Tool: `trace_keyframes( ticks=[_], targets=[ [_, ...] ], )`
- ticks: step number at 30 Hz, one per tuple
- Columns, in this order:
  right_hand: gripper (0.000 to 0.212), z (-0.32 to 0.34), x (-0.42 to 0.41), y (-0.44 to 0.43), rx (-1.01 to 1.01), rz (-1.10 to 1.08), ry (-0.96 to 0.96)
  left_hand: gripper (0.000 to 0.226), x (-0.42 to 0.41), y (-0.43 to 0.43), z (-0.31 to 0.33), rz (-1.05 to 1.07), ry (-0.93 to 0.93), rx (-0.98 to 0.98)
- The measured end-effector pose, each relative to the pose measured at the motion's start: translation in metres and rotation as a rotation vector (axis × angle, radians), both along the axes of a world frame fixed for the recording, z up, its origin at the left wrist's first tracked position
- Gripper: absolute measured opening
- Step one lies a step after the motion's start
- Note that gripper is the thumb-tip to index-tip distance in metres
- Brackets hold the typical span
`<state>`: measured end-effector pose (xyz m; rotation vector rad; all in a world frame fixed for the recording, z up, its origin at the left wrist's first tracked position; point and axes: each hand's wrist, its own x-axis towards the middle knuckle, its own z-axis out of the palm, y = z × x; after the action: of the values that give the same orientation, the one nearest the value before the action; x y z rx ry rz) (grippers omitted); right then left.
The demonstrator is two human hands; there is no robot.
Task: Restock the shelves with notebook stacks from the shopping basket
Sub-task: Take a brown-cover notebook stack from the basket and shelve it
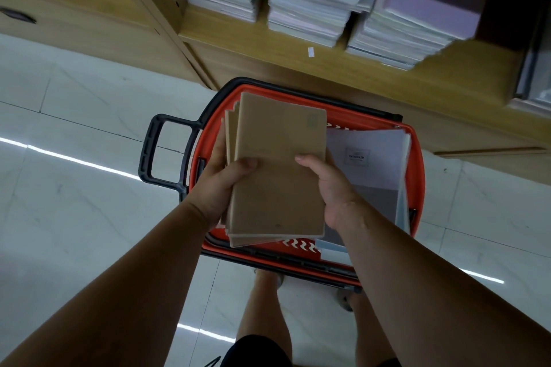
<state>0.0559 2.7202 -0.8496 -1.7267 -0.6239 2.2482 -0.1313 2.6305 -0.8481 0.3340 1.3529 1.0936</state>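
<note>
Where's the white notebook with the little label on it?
In the head view, the white notebook sits in the red basket, to the right of the brown notebook stack and just beyond the right hand.

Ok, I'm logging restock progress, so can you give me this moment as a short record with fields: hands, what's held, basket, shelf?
left hand: grips the left edge of the brown notebook stack, thumb on top
right hand: grips its right edge, thumb on top
stack state: slightly fanned, held above the basket
basket: red, on the tiled floor before the shelf
left in basket: grey-white notebooks
shelf: holds stocked piles side by side
</note>
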Motion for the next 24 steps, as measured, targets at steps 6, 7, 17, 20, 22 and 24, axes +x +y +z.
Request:
trace_keyframes(
  ticks=[6, 7, 17, 20, 22, 24],
  targets=[
    [0.054, 0.006, 0.005, 0.006, 0.038, 0.088, 0.054, 0.082, 0.0, 0.004, 0.004, 0.0, -0.017, -0.016],
    [0.059, 0.009, 0.007, 0.007, 0.05, 0.092, 0.062, 0.08, 0.001, 0.005, 0.007, 0.001, -0.028, -0.015],
    [0.054, 0.029, 0.041, 0.022, 0.041, -0.04, 0.075, 0.087, 0.031, 0.035, 0.04, -0.036, 0.041, -0.037],
    [0.048, 0.021, 0.04, 0.023, 0.003, -0.08, 0.076, 0.093, 0.033, 0.042, 0.035, -0.061, 0.107, -0.09],
    [0.046, 0.016, 0.037, 0.025, 0.014, -0.07, 0.1, 0.089, 0.03, 0.042, 0.032, -0.077, 0.148, -0.108],
    [0.05, 0.013, 0.033, 0.027, 0.052, -0.049, 0.128, 0.08, 0.029, 0.038, 0.029, -0.067, 0.158, -0.101]
  ],
)
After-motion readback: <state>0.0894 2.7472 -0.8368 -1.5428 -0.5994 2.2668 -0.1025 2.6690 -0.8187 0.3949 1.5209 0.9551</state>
